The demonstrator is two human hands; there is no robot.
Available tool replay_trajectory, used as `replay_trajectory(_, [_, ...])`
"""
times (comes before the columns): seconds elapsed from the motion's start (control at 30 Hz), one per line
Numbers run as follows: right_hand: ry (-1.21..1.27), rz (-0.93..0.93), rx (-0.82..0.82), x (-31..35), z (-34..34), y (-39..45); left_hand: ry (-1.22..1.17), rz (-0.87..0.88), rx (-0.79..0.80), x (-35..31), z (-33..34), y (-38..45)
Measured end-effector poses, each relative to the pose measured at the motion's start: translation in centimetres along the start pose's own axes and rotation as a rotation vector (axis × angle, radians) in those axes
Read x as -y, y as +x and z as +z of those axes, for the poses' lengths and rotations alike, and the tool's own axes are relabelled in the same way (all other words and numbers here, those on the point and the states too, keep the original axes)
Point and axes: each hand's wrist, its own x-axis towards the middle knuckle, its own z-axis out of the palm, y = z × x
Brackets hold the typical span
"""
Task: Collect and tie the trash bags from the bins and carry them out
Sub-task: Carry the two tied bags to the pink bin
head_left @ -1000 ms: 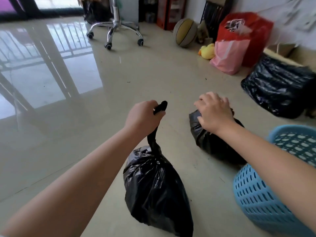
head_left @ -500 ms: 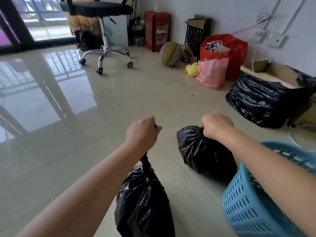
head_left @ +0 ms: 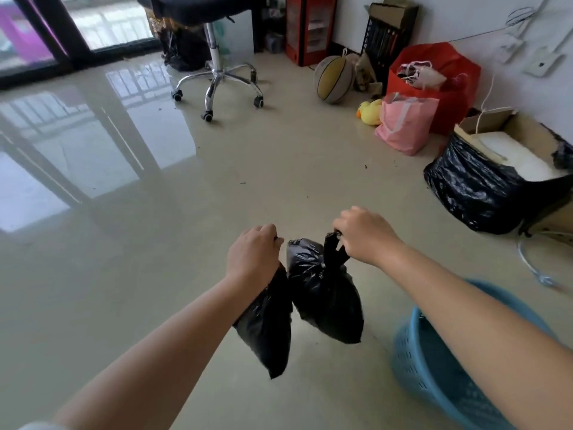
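Two small tied black trash bags hang in the air side by side over the floor. My left hand [head_left: 252,254] grips the top of the left bag [head_left: 266,327], whose knot is hidden under my fist. My right hand [head_left: 362,235] holds the knotted handle of the right bag [head_left: 325,296]. The bags touch each other. A blue perforated plastic bin [head_left: 434,373] stands at lower right, partly behind my right forearm.
A big black bag around a cardboard box [head_left: 483,184] sits at the right wall, with red [head_left: 446,88] and pink [head_left: 403,122] bags, a yellow duck toy [head_left: 369,111] and a ball [head_left: 333,79] beyond. An office chair [head_left: 217,72] stands at the back. A glass door [head_left: 62,29] is far left.
My right hand closed on the second bag and lifted it off the floor. Both bags rose and now hang together. The view tilted up, showing more of the room.
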Motion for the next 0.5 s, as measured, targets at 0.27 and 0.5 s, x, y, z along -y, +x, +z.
replay_trajectory(0.27, [0.247,0.018,-0.098,0.5,-18.2,-4.2,0.027,-0.005,0.037,-7.6,-17.4,-3.3])
replay_trajectory(0.5, [0.229,0.034,-0.197,-0.5,-34.8,-10.9,0.039,0.126,0.000,-16.3,-32.2,-6.0])
